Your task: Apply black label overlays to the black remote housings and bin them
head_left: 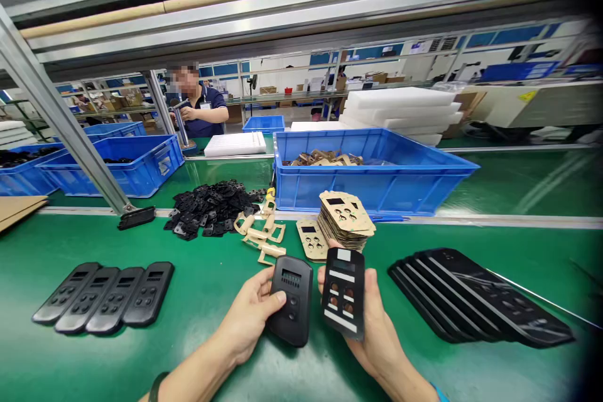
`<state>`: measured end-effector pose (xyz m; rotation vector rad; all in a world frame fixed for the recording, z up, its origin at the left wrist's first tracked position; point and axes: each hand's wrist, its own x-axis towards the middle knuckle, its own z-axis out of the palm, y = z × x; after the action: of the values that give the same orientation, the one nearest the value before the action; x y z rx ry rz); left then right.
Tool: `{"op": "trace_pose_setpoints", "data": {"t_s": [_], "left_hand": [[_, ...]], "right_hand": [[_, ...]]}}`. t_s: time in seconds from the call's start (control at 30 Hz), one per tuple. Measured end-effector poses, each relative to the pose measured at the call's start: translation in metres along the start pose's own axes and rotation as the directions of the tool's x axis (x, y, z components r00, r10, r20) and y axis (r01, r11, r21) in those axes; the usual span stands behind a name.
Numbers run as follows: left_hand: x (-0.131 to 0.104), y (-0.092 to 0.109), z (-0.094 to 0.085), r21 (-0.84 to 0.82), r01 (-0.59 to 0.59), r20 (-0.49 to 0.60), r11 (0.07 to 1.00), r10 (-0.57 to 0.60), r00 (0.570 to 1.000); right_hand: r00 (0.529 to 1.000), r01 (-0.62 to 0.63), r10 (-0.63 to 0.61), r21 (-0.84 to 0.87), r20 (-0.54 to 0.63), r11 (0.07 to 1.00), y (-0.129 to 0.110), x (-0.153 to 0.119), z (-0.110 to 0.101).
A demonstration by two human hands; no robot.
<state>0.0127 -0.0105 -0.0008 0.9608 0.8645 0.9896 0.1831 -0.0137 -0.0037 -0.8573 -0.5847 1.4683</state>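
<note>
My left hand (252,314) is closed on a black plastic device housing (293,304) with a small window and buttons, its thumb resting on the front. Beside it, my right hand (377,330) grips a flat black faceplate (345,295) with white strips and round holes. The two pieces are held close together but apart, over the green table. Just behind them stands a stack of tan-backed adhesive panels (348,220), with one panel (311,240) leaning lower at its left. Curled tan peeled backing pieces (261,235) lie to the left of that stack.
Several similar housings (148,292) lie in a row at left. Fanned black panels (475,295) lie at right. Behind are a heap of small black parts (211,207) and a blue bin (377,185). A metal post (61,113) rises at left; a co-worker (202,107) works beyond.
</note>
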Motion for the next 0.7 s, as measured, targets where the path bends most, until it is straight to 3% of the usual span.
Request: {"op": "trace_pose_setpoints", "data": {"t_s": [0.13,0.3,0.5,0.7], "left_hand": [[0.0,-0.012,-0.001,-0.256,0.105,-0.034,0.961,-0.118,0.992],[-0.005,-0.018,-0.006,-0.403,0.163,-0.052,0.901,-0.201,0.978],[-0.008,-0.018,-0.004,-0.466,0.171,-0.026,0.868,-0.207,0.978],[-0.01,-0.019,0.0,-0.479,0.196,0.006,0.856,-0.22,0.975]], "right_hand": [[0.996,-0.086,0.084,0.096,0.02,0.992,0.0,0.0,0.0],[0.982,-0.184,0.177,0.125,0.068,0.975,0.004,0.002,-0.001],[0.985,-0.084,0.114,-0.223,0.126,0.971,0.012,0.002,0.0],[0.979,0.062,0.054,-0.538,0.198,0.841,0.019,-0.002,0.0]]}}
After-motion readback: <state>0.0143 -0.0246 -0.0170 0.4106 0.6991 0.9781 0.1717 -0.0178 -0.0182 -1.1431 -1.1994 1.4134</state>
